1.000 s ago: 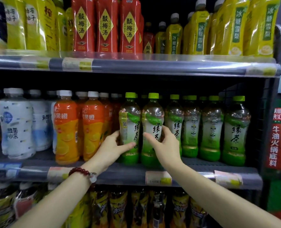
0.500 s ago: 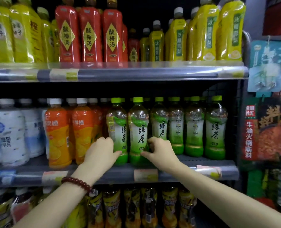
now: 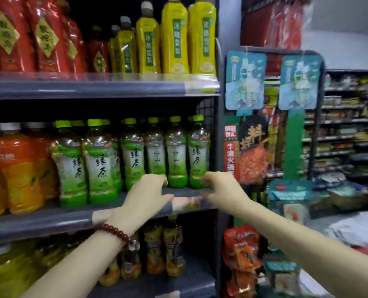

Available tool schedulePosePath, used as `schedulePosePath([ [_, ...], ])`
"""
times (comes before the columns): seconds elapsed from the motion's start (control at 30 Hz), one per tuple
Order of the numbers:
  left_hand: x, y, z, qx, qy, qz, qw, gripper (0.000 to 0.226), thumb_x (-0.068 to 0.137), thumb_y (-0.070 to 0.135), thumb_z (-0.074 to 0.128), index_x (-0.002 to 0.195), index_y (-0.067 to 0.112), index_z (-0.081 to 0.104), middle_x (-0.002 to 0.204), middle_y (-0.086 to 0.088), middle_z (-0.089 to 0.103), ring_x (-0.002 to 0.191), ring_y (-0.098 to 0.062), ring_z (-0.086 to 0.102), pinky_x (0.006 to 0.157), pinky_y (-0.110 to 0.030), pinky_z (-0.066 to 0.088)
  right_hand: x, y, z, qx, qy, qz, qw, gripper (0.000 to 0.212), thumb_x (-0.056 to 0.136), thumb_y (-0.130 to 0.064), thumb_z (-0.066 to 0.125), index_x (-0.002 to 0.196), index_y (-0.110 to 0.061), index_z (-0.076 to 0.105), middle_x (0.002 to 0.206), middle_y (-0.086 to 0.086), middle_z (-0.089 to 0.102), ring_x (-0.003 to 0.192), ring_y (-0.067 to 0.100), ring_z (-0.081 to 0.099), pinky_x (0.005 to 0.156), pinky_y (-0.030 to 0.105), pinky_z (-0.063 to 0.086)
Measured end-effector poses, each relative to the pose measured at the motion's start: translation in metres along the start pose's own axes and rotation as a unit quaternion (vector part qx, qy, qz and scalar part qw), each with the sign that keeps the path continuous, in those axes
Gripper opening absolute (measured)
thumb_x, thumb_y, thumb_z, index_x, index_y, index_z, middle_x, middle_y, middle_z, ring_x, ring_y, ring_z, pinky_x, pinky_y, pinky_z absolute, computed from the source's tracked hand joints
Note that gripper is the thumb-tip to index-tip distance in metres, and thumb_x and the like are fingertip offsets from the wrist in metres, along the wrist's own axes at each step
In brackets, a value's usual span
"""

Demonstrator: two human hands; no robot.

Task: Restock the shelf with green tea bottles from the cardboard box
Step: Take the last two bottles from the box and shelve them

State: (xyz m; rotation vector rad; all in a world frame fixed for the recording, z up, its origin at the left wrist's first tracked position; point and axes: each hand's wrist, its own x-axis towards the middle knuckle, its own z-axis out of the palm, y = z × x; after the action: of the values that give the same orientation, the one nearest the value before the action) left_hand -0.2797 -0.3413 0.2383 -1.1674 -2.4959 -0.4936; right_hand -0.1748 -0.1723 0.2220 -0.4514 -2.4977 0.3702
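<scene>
The green tea bottles (image 3: 133,155) stand upright in a row on the middle shelf (image 3: 49,222), between the orange juice bottles (image 3: 21,168) on one side and the wire end panel (image 3: 209,108) on the other. Further green caps show behind the front row, so each lane holds more than one bottle. The two bottles nearest the orange juice stand closer to the shelf edge than the others.

The left hand (image 3: 146,196) is in front of the lower part of the row, fingers loosely curled; no bottle is in it. The right hand (image 3: 219,188) is near the base of the end bottle, fingers apart and partly bent; the view is blurred, and contact with that bottle cannot be confirmed. Neither hand carries a bottle.

The cardboard box is not in view.

Assessment: the green tea section appears largely filled at the front. Remaining work, as far as can be judged, is aligning the front row and fetching any bottles left in the box. The box contents cannot be determined.
</scene>
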Motion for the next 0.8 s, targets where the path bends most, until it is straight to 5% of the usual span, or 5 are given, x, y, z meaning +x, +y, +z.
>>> schedulePosePath([
  [0.3,0.022,0.172,0.088,-0.087,-0.049,0.148,0.984,0.037,0.084,0.036,0.063,0.112,0.012,0.06,0.111,-0.007,0.064,0.106,-0.025,0.058,0.085,-0.037,0.051,-0.085,0.151,-0.087,-0.061,0.024,0.146,0.987,0.031,0.083,-0.021,0.068,0.112,-0.009,0.067,0.114,0.01,0.07,0.111,0.028,0.062,0.089,0.035,0.052],
  [0.47,0.022,0.256,0.13,-0.121,-0.1,0.192,0.969,0.029,0.082,0.034,0.063,0.098,0.01,0.063,0.098,-0.008,0.066,0.094,-0.027,0.061,0.072,-0.031,0.049,-0.138,0.224,-0.118,-0.086,0.044,0.22,0.971,0.019,0.08,-0.02,0.067,0.094,-0.006,0.069,0.098,0.011,0.071,0.095,0.029,0.065,0.076,0.036,0.053],
  [0.63,0.015,0.324,0.172,-0.122,-0.137,0.249,0.951,0.028,0.082,0.03,0.063,0.1,0.008,0.064,0.102,-0.009,0.066,0.101,-0.025,0.058,0.077,-0.031,0.048,-0.179,0.286,-0.132,-0.098,0.043,0.278,0.955,0.024,0.08,-0.019,0.065,0.096,-0.003,0.069,0.099,0.013,0.072,0.097,0.029,0.066,0.081,0.04,0.056],
  [0.8,0.018,0.373,0.211,-0.096,-0.183,0.273,0.94,0.024,0.082,0.027,0.061,0.096,0.007,0.063,0.098,-0.011,0.066,0.097,-0.027,0.061,0.069,-0.031,0.046,-0.203,0.339,-0.131,-0.116,0.005,0.297,0.948,0.016,0.082,-0.019,0.064,0.094,-0.011,0.069,0.099,0.01,0.069,0.099,0.027,0.064,0.07,0.027,0.044],
])
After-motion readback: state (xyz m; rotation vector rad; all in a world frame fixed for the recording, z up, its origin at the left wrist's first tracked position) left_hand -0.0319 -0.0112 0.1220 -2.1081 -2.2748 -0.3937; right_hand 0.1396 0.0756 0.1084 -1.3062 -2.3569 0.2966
